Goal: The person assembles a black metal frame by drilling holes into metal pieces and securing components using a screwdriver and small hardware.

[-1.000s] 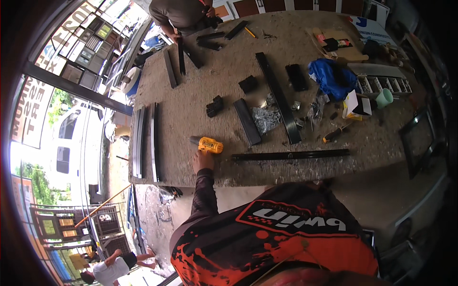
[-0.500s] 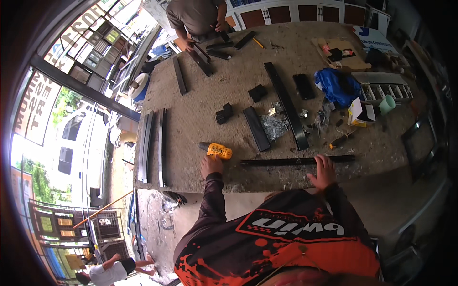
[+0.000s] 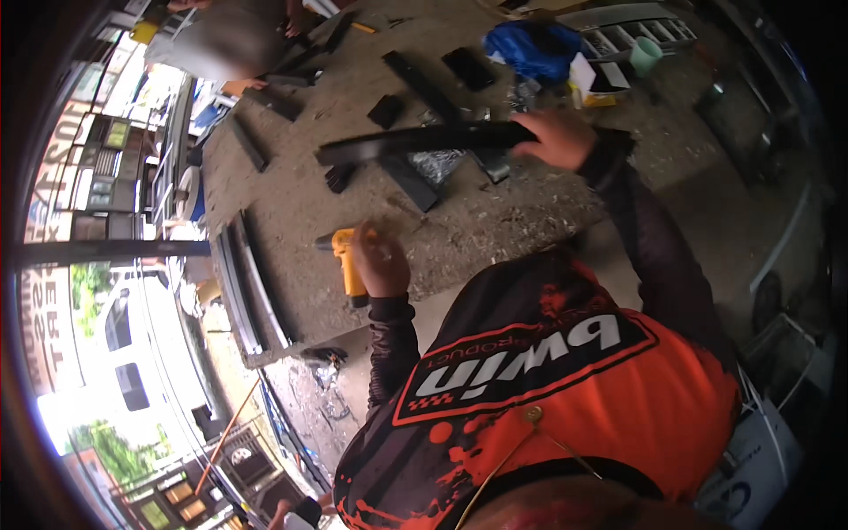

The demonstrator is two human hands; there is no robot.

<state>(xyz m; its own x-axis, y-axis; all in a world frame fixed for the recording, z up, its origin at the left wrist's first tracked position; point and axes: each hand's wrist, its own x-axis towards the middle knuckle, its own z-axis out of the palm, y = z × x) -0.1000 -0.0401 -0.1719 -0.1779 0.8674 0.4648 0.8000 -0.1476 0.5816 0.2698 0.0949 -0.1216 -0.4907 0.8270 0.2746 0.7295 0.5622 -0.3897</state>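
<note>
My right hand [image 3: 558, 139] is closed round a long black metal bar [image 3: 424, 140], raised above the table and slightly blurred by motion. The bar crosses in front of other dark pieces. At the left, my left hand [image 3: 385, 261] grips the rear of a yellow cordless drill [image 3: 350, 265], blurred too. The drill's nose points left and its handle shows beside my palm; some fingers are hidden. Beneath the bar lie a short dark profile [image 3: 411, 183], a clear plastic bag [image 3: 436, 165] and a black glove-like item [image 3: 338, 177].
Long metal profiles [image 3: 252, 287] lie along the table's left edge. A co-worker [image 3: 234, 40] stands at the far left beside dark pieces. Toward the far right are a blue plastic bag [image 3: 534, 49], a divided tray [image 3: 627, 35], a green cup [image 3: 646, 55] and a white-and-yellow box [image 3: 594, 81].
My right hand has lifted the black bar off the table. The drill has turned so that its handle shows, with my left hand at its rear. The whole view has swung round.
</note>
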